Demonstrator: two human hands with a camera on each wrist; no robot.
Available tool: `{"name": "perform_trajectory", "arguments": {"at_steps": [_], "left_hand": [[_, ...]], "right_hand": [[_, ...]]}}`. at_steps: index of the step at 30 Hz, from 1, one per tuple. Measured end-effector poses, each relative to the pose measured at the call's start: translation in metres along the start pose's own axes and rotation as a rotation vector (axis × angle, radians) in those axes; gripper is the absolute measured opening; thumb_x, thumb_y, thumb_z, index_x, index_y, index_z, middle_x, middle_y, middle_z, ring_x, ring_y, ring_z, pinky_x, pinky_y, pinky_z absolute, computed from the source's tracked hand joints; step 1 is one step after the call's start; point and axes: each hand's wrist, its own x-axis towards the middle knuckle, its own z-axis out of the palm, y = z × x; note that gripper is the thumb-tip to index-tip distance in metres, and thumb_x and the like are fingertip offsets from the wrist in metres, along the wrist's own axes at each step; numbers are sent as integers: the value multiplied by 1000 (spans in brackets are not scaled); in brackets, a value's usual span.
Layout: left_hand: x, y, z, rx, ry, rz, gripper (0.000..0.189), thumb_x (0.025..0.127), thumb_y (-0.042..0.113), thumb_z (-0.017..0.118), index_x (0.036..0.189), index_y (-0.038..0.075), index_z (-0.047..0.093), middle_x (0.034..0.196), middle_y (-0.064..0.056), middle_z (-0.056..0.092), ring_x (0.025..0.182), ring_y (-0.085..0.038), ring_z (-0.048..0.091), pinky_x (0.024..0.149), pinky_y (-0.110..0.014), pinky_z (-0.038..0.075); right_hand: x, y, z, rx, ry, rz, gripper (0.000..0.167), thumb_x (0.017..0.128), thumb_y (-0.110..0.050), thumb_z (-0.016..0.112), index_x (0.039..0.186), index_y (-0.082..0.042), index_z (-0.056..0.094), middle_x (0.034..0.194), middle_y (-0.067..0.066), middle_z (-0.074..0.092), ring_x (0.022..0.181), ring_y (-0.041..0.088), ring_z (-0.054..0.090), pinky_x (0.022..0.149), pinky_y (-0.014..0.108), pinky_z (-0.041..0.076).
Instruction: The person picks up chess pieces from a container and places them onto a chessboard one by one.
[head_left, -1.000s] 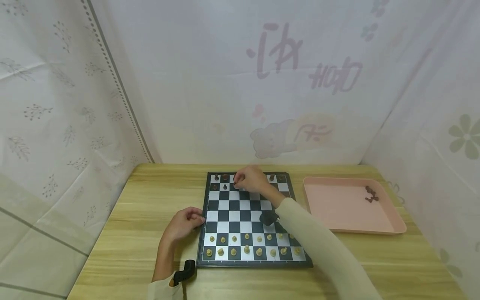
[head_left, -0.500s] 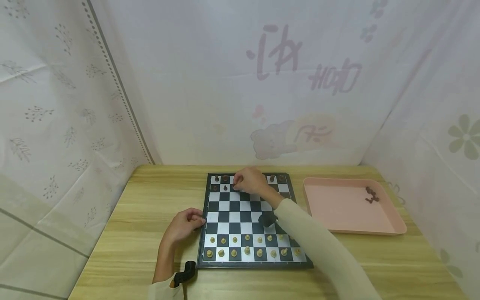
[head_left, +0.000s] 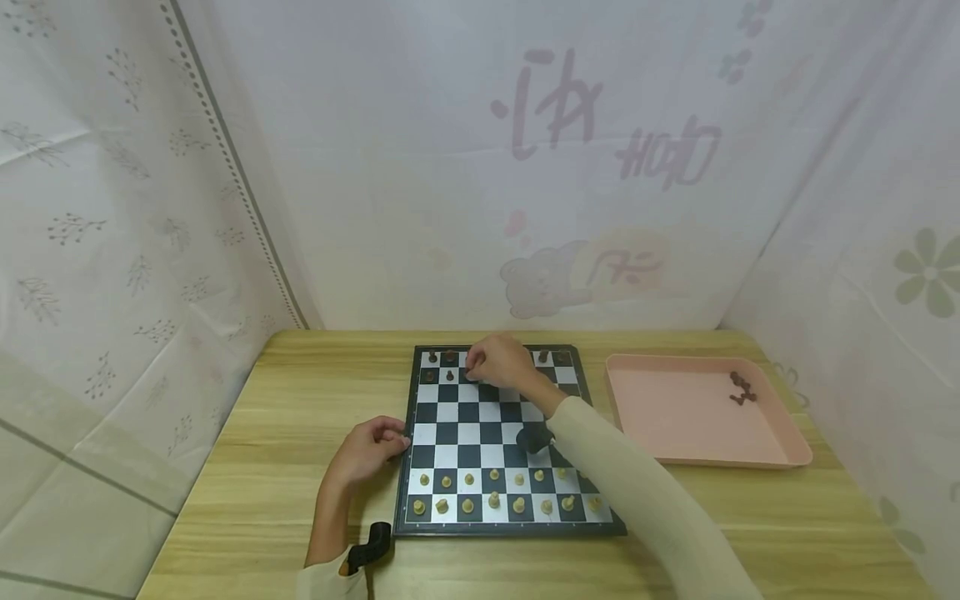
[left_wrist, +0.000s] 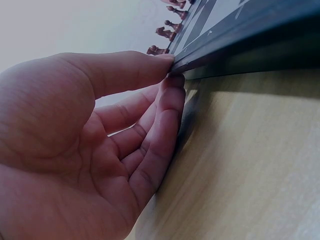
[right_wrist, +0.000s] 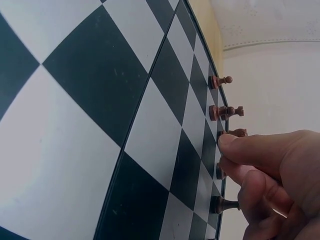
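Note:
A black-and-white chessboard (head_left: pixel 468 432) lies on the wooden table. My left hand (head_left: pixel 365 452) holds the board's left edge, thumb tip on the rim and curled fingers against the side, as the left wrist view shows. My right hand (head_left: pixel 502 362) reaches over the far rows. Its thumb and index finger pinch a small brown chess piece (right_wrist: pixel 220 171), mostly covered by the fingers, with its base close over the board. A brown pawn (head_left: pixel 450 376) stands just left of these fingertips. Beyond the thumb stands another brown piece (right_wrist: pixel 238 132). A taller dark piece (right_wrist: pixel 223 204) stands beside the curled fingers.
Light-coloured chess pieces (head_left: pixel 493 500) fill the two near rows. A pink tray (head_left: pixel 675 417) stands right of the board, with several brown pieces (head_left: pixel 742 388) at its right side. Printed cloth (head_left: pixel 420 167) hangs behind the table. The right sleeve (head_left: pixel 637 492) crosses the board's near right corner.

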Motion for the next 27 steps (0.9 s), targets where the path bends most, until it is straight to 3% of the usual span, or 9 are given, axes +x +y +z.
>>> {"name": "perform_trajectory", "arguments": {"at_steps": [8, 13, 19, 27], "left_hand": [[-2, 3, 1, 3, -1, -10, 25, 98, 7, 78, 119, -5, 73, 90, -4, 70, 82, -19, 61, 77, -35, 48], [-1, 0, 0, 7, -5, -2, 25, 98, 7, 79, 119, -4, 72, 91, -6, 70, 83, -21, 62, 78, -35, 48], [4, -13, -1, 4, -15, 33, 25, 97, 11, 80, 117, -2, 72, 91, -7, 70, 82, -22, 63, 75, -34, 49], [26, -48, 4, -26, -51, 54, 31, 99, 18, 81, 122, -1, 72, 93, -6, 71, 80, -22, 62, 69, -31, 47]], "right_hand": [[-2, 1, -2, -7, -8, 15, 10, 89, -13, 93, 93, -17, 85, 80, -8, 74, 73, 12, 65, 67, 31, 51], [-7, 13, -12, 7, -22, 28, 10, 91, -16, 90, 99, -17, 84, 87, -7, 77, 78, 13, 68, 70, 35, 54], [-26, 47, -42, 131, 45, 28, 16, 94, -23, 88, 105, -13, 83, 94, -3, 79, 88, 19, 72, 79, 40, 58], [-74, 124, -93, 197, 171, 121, 18, 99, -24, 83, 108, -9, 82, 100, 4, 79, 91, 29, 73, 75, 39, 58]]}}
